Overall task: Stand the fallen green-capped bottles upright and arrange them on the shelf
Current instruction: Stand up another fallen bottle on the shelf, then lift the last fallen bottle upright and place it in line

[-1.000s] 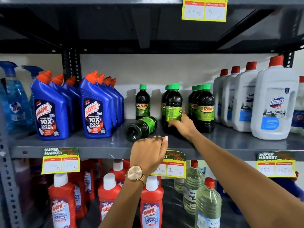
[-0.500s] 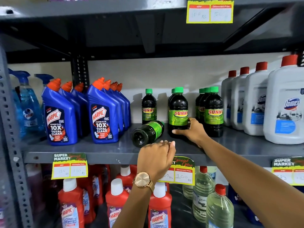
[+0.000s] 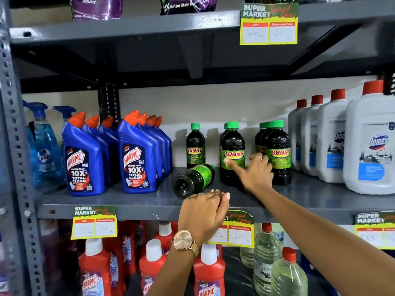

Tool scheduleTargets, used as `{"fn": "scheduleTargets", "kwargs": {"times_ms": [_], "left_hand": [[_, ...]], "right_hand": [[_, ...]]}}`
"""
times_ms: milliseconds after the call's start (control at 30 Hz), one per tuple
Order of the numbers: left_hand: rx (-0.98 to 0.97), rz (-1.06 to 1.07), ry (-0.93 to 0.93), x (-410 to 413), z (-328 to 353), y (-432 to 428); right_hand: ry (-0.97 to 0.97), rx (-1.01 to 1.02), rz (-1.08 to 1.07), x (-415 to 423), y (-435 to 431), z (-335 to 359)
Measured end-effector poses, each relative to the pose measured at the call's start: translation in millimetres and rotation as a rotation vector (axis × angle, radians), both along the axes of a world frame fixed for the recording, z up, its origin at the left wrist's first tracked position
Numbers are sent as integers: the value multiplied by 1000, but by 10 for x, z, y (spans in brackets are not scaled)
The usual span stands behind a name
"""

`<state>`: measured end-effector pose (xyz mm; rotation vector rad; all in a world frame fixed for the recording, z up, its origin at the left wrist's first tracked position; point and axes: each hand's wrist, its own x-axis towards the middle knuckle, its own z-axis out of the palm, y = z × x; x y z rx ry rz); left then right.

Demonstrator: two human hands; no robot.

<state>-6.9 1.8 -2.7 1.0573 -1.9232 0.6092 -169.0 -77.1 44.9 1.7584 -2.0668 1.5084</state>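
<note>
Middle shelf [image 3: 128, 201] of a shop rack, seen from the aisle. One green-capped bottle, the fallen bottle [image 3: 193, 180], lies on its side near the front edge, its dark base turned outward and its cap [image 3: 212, 167] pointing toward the back, close to the foot of a lone standing bottle [image 3: 195, 146]. To the right stand two short files of the same product: a middle file [image 3: 232, 153] and a right file [image 3: 277, 152].

The right hand [image 3: 256, 171] reaches in between these two files, forefinger stretched out and touching the label of the front middle bottle, the other fingers loosely curled; it grips nothing. The left hand [image 3: 203, 212] rests at the shelf lip just in front of the fallen bottle, fingers pressed together and bent over the edge, empty. Whether its fingertips touch the bottle's base cannot be made out from this angle.

Step in hand, by judgement: squaring up the standing middle file, with the fallen bottle not yet raised. The next move calls for a grasp round the fallen bottle's body, a swing to bring the cap uppermost, and a clear spot in line with the lone standing bottle, taking care not to knock the blue bottles [image 3: 136, 159] at the left.
</note>
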Motion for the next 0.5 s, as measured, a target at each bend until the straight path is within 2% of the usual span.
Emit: {"fn": "scheduleTargets", "kwargs": {"times_ms": [33,100,167,233,367,433,500], "left_hand": [[7,-74,17,41,-5,36],[-19,-230,30,185,-38,114],[-111,-282,-11,413,-85,161],[-154,-200,-9,676,-89,174],[-74,85,57,1090,20,100],[-32,176,-46,1191,49,5],[-23,222,-177,1227,40,-75]], "right_hand": [[-4,-136,-1,1,47,30],[-20,-322,132,-3,149,80],[-39,-321,269,26,259,131],[-64,-155,342,124,316,210],[-158,530,404,488,287,447],[-99,700,359,638,184,525],[-52,728,338,756,56,548]]}}
